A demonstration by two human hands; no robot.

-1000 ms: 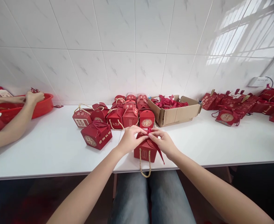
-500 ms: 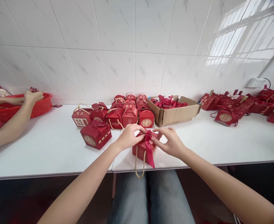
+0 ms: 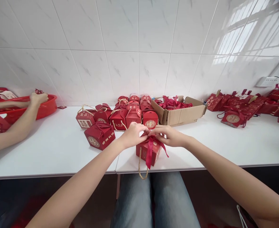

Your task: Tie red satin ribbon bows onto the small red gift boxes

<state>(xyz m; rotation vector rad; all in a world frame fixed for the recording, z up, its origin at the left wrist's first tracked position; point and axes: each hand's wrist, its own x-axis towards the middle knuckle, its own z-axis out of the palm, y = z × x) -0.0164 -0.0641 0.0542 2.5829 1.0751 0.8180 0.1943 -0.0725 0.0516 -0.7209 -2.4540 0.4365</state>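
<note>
- the red box [image 3: 148,152] sits on the white table [image 3: 46,148], close to the front edge, right in front of the person.
- the left hand [image 3: 133,134] is on top of the box, its fingers pinched shut on the red ribbon [image 3: 150,151].
- the right hand [image 3: 168,135] is on top of the box too, and its fingers pinch the ribbon from the other side.
- the two hands touch at the fingertips, just over the box.
- two ribbon tails hang down the front of the box, one long and one going off to the right.
- a rope handle [image 3: 142,167] hangs from the box, down past the table edge.
- just behind the box stands a bunch of closed boxes [image 3: 120,115], packed close together.
- one more box [image 3: 99,135] sits tilted, behind the box and to its left.
- a cardboard box [image 3: 184,114] full of red ribbons sits behind the box, to its right.
- far to the right of the box lies a pile of flat red boxes [image 3: 246,106].
- far to the left of the box is a red tub [image 3: 43,106], and another person's hand [image 3: 38,98] rests at its rim.
</note>
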